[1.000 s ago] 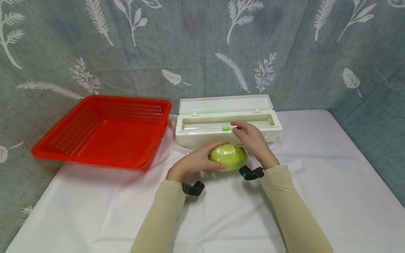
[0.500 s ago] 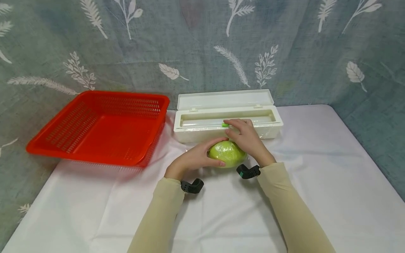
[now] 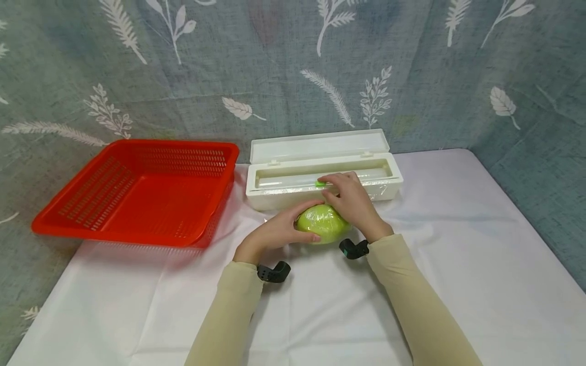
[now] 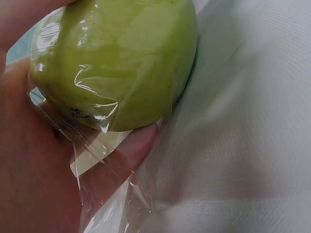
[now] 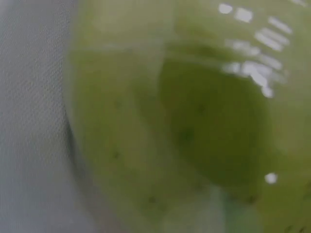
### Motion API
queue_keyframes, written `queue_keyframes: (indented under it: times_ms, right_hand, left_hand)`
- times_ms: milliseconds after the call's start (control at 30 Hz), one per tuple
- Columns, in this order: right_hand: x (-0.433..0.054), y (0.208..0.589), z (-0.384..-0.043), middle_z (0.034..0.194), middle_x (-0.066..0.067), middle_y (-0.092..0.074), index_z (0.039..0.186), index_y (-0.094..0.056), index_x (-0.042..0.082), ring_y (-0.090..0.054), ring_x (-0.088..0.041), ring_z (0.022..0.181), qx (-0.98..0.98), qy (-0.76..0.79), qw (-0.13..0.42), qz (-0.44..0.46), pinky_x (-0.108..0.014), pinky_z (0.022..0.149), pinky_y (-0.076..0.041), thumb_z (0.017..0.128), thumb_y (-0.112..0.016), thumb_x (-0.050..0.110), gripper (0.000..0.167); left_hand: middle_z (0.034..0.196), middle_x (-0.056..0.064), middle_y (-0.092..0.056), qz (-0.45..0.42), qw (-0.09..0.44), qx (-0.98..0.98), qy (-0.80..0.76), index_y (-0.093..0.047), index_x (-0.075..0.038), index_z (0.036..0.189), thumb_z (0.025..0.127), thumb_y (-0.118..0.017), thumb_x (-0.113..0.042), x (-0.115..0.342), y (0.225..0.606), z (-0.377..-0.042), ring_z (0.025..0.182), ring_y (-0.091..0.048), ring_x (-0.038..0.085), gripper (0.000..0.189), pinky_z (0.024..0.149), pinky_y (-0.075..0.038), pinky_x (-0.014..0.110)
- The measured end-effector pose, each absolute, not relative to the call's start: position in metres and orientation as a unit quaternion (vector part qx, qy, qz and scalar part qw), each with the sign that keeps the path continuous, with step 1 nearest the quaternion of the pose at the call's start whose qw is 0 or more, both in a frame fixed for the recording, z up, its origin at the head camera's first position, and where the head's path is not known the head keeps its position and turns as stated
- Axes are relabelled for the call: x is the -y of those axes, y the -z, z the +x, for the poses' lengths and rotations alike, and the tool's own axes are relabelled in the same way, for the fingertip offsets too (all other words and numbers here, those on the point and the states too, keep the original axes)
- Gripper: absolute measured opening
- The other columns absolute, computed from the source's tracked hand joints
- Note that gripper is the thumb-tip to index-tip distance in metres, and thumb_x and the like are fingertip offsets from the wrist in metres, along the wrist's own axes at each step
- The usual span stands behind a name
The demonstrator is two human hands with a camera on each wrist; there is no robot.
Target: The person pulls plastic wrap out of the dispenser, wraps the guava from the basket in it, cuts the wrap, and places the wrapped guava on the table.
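A round yellow-green fruit (image 3: 322, 223) under clear cling film lies on the white cloth; its exact kind is unclear. My left hand (image 3: 279, 229) grips it from the left, thumb along the near side and fingers on the far side. Loose film (image 4: 112, 179) trails over the palm in the left wrist view. Behind the fruit stands a white cling film dispenser (image 3: 279, 198), lid up, with a roll inside. My right hand (image 3: 354, 203) reaches past the fruit and pinches the green slide cutter (image 3: 320, 184) on the dispenser's front edge. The right wrist view shows only blurred fruit.
To the left sits a red perforated plastic basket (image 3: 123, 235). A patterned grey-green curtain (image 3: 274, 61) hangs directly behind the dispenser and along both sides. White cloth (image 3: 320, 315) covers the table.
My right hand has moved left along the dispenser's front edge and taken hold of the green slide cutter. The left hand keeps its grip on the fruit. The head view has shifted slightly.
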State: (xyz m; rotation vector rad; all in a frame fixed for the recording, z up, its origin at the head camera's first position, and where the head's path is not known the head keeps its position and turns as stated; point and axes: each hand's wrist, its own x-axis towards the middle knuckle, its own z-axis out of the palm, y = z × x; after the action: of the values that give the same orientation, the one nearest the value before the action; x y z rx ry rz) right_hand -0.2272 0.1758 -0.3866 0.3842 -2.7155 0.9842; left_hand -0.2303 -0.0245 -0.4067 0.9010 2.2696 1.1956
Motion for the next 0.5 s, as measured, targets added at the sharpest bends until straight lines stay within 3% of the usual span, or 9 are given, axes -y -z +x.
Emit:
queue_keyframes:
  times_ms: [133,367,500]
  right_hand:
    - [-0.173,0.387,-0.229,0.113,-0.002,-0.056,0.112,-0.059,0.014,-0.041,-0.021,0.100,0.930,-0.317,0.124,0.140,-0.037,0.080,-0.038,0.085,-0.060,0.020,0.028]
    - [-0.166,0.388,-0.227,0.106,-0.002,-0.057,0.106,-0.062,0.013,-0.044,-0.022,0.099,0.933,-0.309,0.145,0.112,-0.036,0.080,-0.040,0.086,-0.059,0.021,0.021]
    - [-0.166,0.387,-0.227,0.104,-0.002,-0.059,0.103,-0.065,0.015,-0.047,-0.023,0.095,0.935,-0.296,0.169,0.097,-0.035,0.075,-0.041,0.086,-0.060,0.021,0.019]
  left_hand:
    - [0.126,-0.014,-0.042,0.316,0.206,-0.821,-0.428,-0.033,-0.046,0.131,0.067,-0.072,-0.049,0.027,0.407,-0.230,0.105,-0.045,0.011,0.075,0.088,-0.038,0.036]
    - [0.126,-0.002,-0.045,0.320,0.214,-0.814,-0.436,-0.035,-0.028,0.136,0.072,-0.074,-0.030,0.026,0.393,-0.221,0.104,-0.046,0.017,0.076,0.087,-0.037,0.037]
    - [0.123,-0.006,-0.045,0.312,0.214,-0.815,-0.439,-0.036,-0.033,0.134,0.070,-0.075,-0.033,0.023,0.400,-0.225,0.103,-0.046,0.015,0.075,0.087,-0.037,0.037]
